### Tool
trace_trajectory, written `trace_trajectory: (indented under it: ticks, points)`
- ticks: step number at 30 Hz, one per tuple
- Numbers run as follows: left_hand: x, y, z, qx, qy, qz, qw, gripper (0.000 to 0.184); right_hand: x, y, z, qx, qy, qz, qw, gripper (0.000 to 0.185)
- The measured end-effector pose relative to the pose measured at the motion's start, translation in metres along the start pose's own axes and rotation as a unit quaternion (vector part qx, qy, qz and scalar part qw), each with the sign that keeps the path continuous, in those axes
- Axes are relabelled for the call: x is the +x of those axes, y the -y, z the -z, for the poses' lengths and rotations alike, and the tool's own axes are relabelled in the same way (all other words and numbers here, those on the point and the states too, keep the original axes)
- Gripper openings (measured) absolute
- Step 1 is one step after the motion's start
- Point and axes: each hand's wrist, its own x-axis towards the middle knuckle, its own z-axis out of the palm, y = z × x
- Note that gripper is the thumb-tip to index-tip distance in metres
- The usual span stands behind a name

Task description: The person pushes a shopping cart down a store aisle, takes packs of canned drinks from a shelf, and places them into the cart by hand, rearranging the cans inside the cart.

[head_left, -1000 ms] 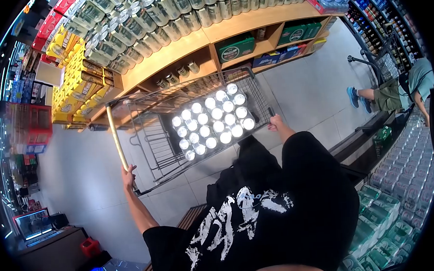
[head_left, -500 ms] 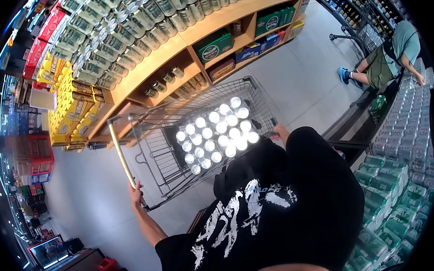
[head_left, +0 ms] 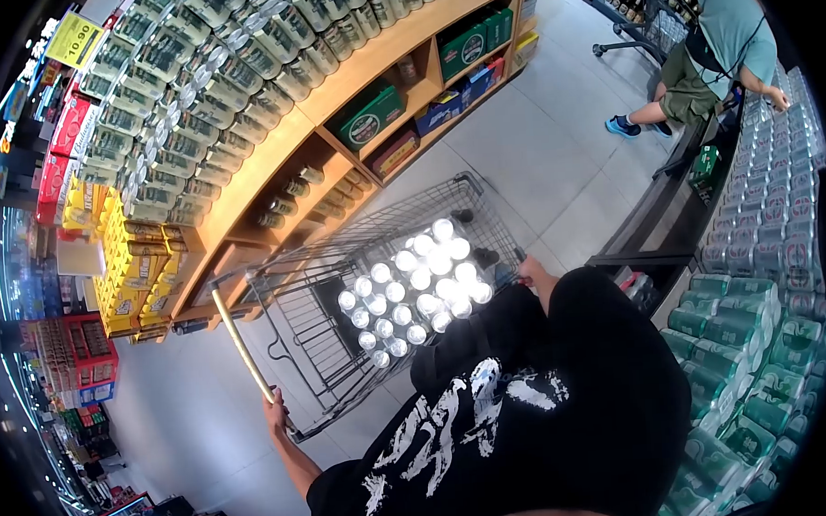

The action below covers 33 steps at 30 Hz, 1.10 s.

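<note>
A wire shopping cart (head_left: pixel 291 334) stands in front of me, holding two blocks of shiny-topped cans (head_left: pixel 378 305) side by side. My left hand (head_left: pixel 276 412) is closed around the near end of the cart's pale handle bar (head_left: pixel 240 346). At the cart's opposite end, my right hand (head_left: pixel 533 272) is closed on the rim near a corner. Its fingertips are partly hidden. Glare washes out several can tops on the right. My black shirt covers part of the cart's near side.
A curved wooden shelf (head_left: pixel 330 99) stacked with cans runs beyond the cart. Yellow cartons (head_left: pixel 138 272) stand at its left end. Packs of green cans (head_left: pixel 730 335) lie on my right. Farther off, a person (head_left: pixel 716 65) reaches toward stacked cans beside another cart (head_left: pixel 667 25).
The view has shifted, so the shelf appears farther left and the cart slightly lower. Both hands keep their hold on the cart. The other person appears higher and farther left.
</note>
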Motion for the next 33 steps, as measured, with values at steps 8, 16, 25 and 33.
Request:
trace_trajectory:
  ticks: [8,16,25,33]
  points:
    - [0.014,0.020,-0.014,0.059,-0.086,0.017,0.994,0.023,0.051,-0.015,0.010,-0.183,-0.005,0.142,0.973,0.024]
    - [-0.004,0.021,-0.056,0.139,-0.225,0.026,0.964,0.035,0.038,0.016,0.052,-0.160,-0.066,0.166,0.971,0.029]
    - [-0.040,0.015,-0.103,0.152,-0.277,0.002,0.949,0.040,0.060,0.022,0.100,-0.172,-0.052,0.163,0.970,0.053]
    - [-0.105,-0.052,-0.155,0.210,-0.263,0.025,0.941,0.043,0.082,0.025,0.137,-0.106,-0.015,0.156,0.982,0.048]
